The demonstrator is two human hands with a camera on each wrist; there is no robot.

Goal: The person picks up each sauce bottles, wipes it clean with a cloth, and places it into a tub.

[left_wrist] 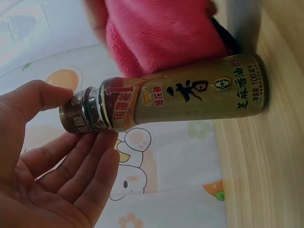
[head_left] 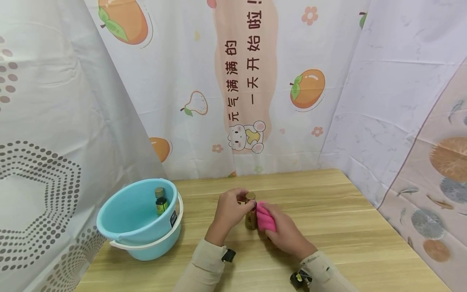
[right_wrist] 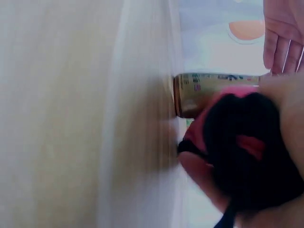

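Note:
A slim sesame oil bottle (head_left: 251, 222) with a brown cap and gold-brown label stands upright on the wooden table. My left hand (head_left: 229, 211) pinches its cap between thumb and fingers; the left wrist view shows the bottle's label (left_wrist: 194, 92) clearly. Bunched in my right hand (head_left: 286, 234) is a fluffy pink cloth (head_left: 266, 218), held against the bottle's right side. In the right wrist view the dark side of the cloth (right_wrist: 223, 137) covers much of the lower part of the bottle (right_wrist: 202, 88).
Two nested light-blue buckets (head_left: 127, 239) with white handles stand at the table's left. A small dark bottle with a gold cap (head_left: 161, 201) leans inside the upper one. Printed curtains (head_left: 204, 134) hang behind the table (head_left: 350, 227) and at both sides.

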